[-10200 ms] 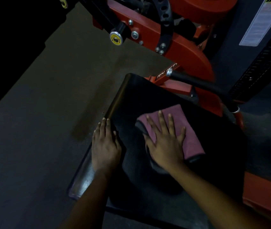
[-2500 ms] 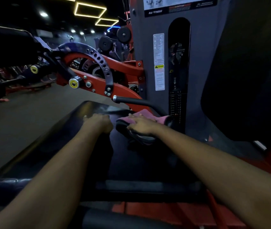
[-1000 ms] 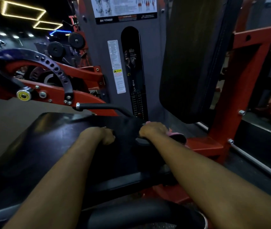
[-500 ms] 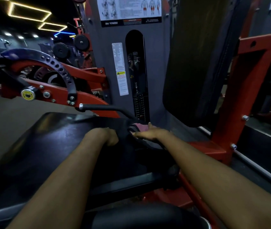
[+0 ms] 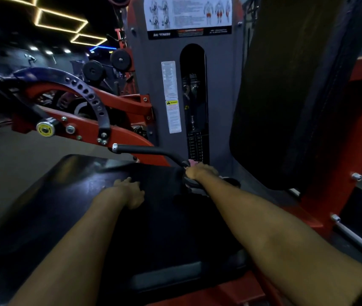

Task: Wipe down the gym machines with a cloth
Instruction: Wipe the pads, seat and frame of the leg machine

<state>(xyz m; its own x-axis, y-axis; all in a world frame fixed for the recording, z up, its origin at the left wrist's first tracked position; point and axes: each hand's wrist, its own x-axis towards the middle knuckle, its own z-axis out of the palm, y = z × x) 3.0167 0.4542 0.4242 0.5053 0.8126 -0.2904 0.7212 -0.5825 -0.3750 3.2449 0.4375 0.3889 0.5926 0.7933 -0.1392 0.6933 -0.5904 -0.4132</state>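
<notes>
Head view: left hand (image 5: pixel 129 193) flat on seat pad (image 5: pixel 65 195) — right hand (image 5: pixel 200 172) on cloth (image 5: pixel 192 162), grip unclear.

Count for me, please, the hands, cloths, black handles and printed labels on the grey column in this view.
Hands: 2, the left hand and the right hand
Cloths: 1, the pink cloth
Black handles: 1, the handle
Labels: 3, the top placard, the white label and the yellow warning label
Total: 7
</notes>
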